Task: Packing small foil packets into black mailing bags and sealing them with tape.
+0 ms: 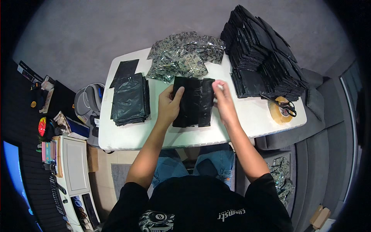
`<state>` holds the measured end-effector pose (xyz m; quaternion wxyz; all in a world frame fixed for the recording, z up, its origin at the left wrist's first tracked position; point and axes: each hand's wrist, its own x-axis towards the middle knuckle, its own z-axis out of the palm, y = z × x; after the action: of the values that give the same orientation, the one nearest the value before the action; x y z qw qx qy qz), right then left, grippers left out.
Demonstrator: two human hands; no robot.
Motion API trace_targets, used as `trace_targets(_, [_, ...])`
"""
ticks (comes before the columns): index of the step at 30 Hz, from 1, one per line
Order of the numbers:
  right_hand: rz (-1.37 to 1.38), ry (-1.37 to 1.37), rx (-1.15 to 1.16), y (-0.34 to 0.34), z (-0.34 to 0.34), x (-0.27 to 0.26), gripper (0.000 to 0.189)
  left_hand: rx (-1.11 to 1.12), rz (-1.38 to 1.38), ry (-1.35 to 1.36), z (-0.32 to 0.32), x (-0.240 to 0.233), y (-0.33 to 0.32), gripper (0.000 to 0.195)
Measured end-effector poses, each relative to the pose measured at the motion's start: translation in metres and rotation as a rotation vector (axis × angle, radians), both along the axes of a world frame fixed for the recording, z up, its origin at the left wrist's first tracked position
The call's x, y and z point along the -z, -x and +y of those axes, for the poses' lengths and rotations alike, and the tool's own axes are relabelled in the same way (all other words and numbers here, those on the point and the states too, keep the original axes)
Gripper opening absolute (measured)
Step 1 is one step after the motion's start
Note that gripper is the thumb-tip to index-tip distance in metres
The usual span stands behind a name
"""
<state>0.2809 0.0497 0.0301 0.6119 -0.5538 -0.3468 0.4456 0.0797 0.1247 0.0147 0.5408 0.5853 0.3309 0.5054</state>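
Observation:
A folded black plastic bag [189,101] lies in front of me over the white table, with a lengthwise fold along its right part. My left hand [170,103] grips its left edge, thumb on top and the other fingers mostly hidden underneath. At the upper right corner, my right hand [223,97] pinches the bag's edge between its fingertips; this hand is slightly blurred. To the left sits a stack of flat black plastic bags [129,100], with another black piece [126,71] behind it. Camouflage-patterned items in clear plastic packs [185,55] are heaped beyond the held bag.
Tall piles of folded black packages [261,55] fill the white table's [185,142] back right. Black-handled scissors [282,106] rest on a roll of clear tape [275,116] near the right edge. A grey sofa [313,145] stands right, a white cabinet [76,163] left.

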Motion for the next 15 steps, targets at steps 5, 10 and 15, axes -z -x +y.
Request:
trace_targets(5, [-0.06, 0.004, -0.135, 0.006, 0.005, 0.032, 0.032, -0.047, -0.009, 0.252, 0.008, 0.006, -0.007, 0.026])
trace_targets(10, [-0.39, 0.057, -0.11, 0.0, 0.008, 0.035, 0.053, -0.139, 0.21, 0.291, 0.017, 0.012, -0.001, 0.041])
trace_targets(15, [-1.006, -0.092, -0.169, -0.006, -0.02, 0.043, 0.077, 0.019, 0.926, -0.514, -0.002, 0.022, 0.027, 0.069])
